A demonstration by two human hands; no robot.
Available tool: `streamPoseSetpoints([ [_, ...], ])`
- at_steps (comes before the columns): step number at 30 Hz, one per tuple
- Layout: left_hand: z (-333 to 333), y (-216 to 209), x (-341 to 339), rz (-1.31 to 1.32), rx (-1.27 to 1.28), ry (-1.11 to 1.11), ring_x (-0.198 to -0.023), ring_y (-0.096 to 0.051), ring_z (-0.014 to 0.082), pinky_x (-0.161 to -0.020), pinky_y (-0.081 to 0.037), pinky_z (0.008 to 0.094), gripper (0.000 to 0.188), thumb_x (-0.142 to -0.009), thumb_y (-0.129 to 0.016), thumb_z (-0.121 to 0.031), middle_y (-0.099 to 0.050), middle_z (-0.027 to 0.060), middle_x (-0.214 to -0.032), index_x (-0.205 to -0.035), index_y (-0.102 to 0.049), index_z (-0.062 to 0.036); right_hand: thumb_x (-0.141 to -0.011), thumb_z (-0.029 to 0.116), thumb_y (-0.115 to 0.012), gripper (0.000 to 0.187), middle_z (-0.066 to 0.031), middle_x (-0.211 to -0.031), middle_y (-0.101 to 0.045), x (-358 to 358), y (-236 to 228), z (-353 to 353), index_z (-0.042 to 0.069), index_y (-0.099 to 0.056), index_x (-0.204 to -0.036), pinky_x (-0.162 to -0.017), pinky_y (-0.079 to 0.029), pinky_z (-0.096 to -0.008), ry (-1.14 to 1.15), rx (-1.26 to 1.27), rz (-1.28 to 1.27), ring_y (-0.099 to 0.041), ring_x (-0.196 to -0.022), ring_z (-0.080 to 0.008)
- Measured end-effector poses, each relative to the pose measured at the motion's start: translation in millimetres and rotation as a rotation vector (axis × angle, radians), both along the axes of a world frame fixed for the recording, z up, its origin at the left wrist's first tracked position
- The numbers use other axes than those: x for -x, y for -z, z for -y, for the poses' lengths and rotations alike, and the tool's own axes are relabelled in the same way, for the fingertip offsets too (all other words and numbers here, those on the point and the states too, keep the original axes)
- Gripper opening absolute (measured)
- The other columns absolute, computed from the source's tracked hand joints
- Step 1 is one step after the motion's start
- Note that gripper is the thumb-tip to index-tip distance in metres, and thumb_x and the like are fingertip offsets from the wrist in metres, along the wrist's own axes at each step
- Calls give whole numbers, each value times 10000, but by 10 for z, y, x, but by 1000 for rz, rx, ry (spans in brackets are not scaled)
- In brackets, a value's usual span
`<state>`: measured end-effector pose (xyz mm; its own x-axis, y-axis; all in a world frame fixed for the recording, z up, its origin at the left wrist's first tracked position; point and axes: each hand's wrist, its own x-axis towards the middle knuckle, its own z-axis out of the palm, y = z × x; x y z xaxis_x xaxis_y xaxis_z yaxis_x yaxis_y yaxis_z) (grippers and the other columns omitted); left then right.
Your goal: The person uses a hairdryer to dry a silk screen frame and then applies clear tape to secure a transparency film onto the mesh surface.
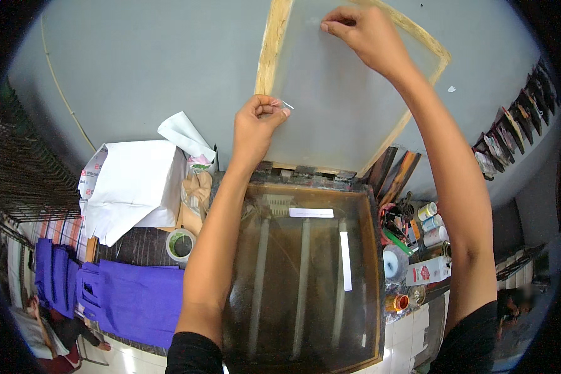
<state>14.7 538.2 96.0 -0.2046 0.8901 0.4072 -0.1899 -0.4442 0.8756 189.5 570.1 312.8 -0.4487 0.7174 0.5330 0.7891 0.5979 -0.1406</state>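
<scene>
A wooden-framed mesh screen [330, 93] leans upright against the wall in front of me. My left hand [255, 128] is at its left edge, thumb and fingers pinched on a small thin strip [287, 105], pale or clear. Higher up, my right hand [364, 37] is in front of the mesh with thumb and fingertips pressed together; what they hold, if anything, I cannot make out. Below lies a glass-topped box [280, 268] with pale tubes under the glass. Two white paper strips [311, 213] rest on it, one crosswise, one lengthwise.
Left of the glass box are a white paper-wrapped block [137, 181], a tape roll [181, 245] and folded purple fabric bags [137, 299]. At right stand several small jars [427, 212] and a white bottle [429, 271]. Another person [62, 333] is at the lower left.
</scene>
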Motion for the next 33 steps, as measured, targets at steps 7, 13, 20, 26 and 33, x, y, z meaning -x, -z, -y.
streamPoseSetpoints([
  [7, -139, 17, -11, -17, 68, -20, -855, -625, 88, -854, -474, 245, 403, -875, -822, -120, -680, 16, -901, -1182, -594, 6, -904, 162, -721, 301, -193, -962, -779, 49, 104, -391, -21, -767, -1139, -820, -565, -392, -117, -182, -108, -737, -874, -285],
  [13, -199, 99, 37, -30, 59, -85, -828, -628, 97, -802, -488, 239, 355, -884, -810, -95, -671, 37, -887, -1124, -567, 3, -886, 80, -721, 440, -121, -831, -682, 119, 169, -391, -28, -631, -1303, -734, -528, -356, -187, -153, -203, -643, -766, -218],
  [20, -231, 115, -11, -49, 40, -137, -810, -622, 97, -753, -498, 236, 337, -899, -797, -90, -658, 38, -877, -1107, -551, 9, -889, 52, -705, 385, -124, -820, -648, 96, 277, -443, -19, -558, -1238, -709, -522, -367, -248, -263, -203, -634, -752, -224],
  [26, -233, 110, -14, -50, 46, -147, -798, -614, 91, -738, -491, 226, 318, -902, -797, -83, -651, 28, -871, -1091, -555, 1, -889, 47, -705, 355, -151, -848, -678, 76, 357, -495, -10, -564, -1209, -690, -529, -362, -291, -335, -196, -675, -779, -273],
  [33, -219, 113, -20, -108, 43, -179, -780, -587, 68, -710, -475, 217, 304, -907, -794, -80, -646, 20, -870, -1086, -562, 1, -909, 96, -717, 303, -120, -860, -706, 60, 455, -531, 25, -595, -1177, -888, -468, -460, -223, -448, -128, -695, -826, -272],
])
